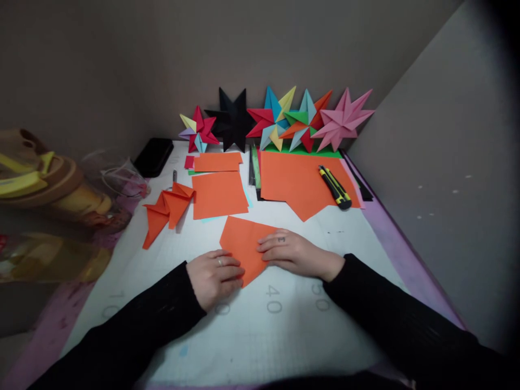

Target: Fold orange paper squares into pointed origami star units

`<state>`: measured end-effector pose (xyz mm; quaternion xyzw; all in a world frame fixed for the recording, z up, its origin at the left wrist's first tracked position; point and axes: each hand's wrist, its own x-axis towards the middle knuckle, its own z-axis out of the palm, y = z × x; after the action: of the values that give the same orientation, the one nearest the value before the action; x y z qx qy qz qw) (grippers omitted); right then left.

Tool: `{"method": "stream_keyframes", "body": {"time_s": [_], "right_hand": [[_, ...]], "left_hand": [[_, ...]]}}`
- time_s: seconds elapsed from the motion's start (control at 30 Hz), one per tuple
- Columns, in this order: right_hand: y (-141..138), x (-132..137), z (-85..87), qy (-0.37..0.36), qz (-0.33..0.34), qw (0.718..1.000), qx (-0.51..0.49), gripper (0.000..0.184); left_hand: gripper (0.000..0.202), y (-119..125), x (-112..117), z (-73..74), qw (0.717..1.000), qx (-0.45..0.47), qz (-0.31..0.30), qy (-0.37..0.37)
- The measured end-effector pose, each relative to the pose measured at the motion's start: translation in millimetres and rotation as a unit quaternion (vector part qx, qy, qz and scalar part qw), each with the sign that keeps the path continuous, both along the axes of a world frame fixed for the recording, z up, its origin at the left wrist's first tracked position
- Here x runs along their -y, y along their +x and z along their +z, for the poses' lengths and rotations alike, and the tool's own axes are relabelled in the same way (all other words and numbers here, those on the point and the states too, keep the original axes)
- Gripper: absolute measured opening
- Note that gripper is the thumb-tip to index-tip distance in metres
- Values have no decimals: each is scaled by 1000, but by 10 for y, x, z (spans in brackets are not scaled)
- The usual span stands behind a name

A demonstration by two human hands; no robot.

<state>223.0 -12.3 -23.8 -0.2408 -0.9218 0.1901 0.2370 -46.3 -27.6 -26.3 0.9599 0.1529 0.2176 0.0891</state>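
Note:
A folded sheet of orange paper lies on the white mat in front of me. My left hand rests on its lower left edge, fingers flat and a little apart. From the other side my right hand lies across its right edge, fingers stretched out over the paper. Folded orange paper pieces stand to the left, joined or overlapping. Just beyond my hands is a stack of square orange paper.
A yellow-and-black box cutter lies on large orange sheets. Several folded paper stars lean against the wall. A black phone-like object, a tumbler and a clear bottle are on the left. The white mat carries printed numbers.

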Motion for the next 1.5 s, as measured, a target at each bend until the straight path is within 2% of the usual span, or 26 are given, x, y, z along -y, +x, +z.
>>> {"method": "stream_keyframes", "body": {"time_s": [0.17,0.33,0.43,0.53,0.6,0.7,0.87,1.07,1.27,1.5], "right_hand": [[-26,-64,56,-103,-42,994,-13,9],[-92,-163,142,-113,-72,991,22,12],[-169,-225,177,-102,-91,989,57,10],[-268,-276,205,-88,-104,986,96,14],[-327,-298,217,-79,-105,985,116,16],[-381,-311,210,-72,-108,983,130,17],[-350,-317,152,-73,-163,978,105,16],[-227,-353,89,-90,-183,978,47,13],[-278,-344,26,-72,-210,972,75,13],[-286,-328,37,-81,-191,975,82,12]], "left_hand": [[21,31,-10,84,995,-34,-40,-82],[22,93,-11,73,985,-20,-37,-165],[21,160,0,24,979,-16,42,-200],[20,222,15,-41,971,-60,150,-175],[33,239,26,-85,971,-86,169,-146],[52,229,46,-130,979,-98,151,-96],[43,201,85,-123,982,-108,143,-64],[45,201,92,-89,980,-101,145,-88],[43,197,90,-62,985,-68,119,-107],[40,193,44,-24,981,-39,93,-165]]}}
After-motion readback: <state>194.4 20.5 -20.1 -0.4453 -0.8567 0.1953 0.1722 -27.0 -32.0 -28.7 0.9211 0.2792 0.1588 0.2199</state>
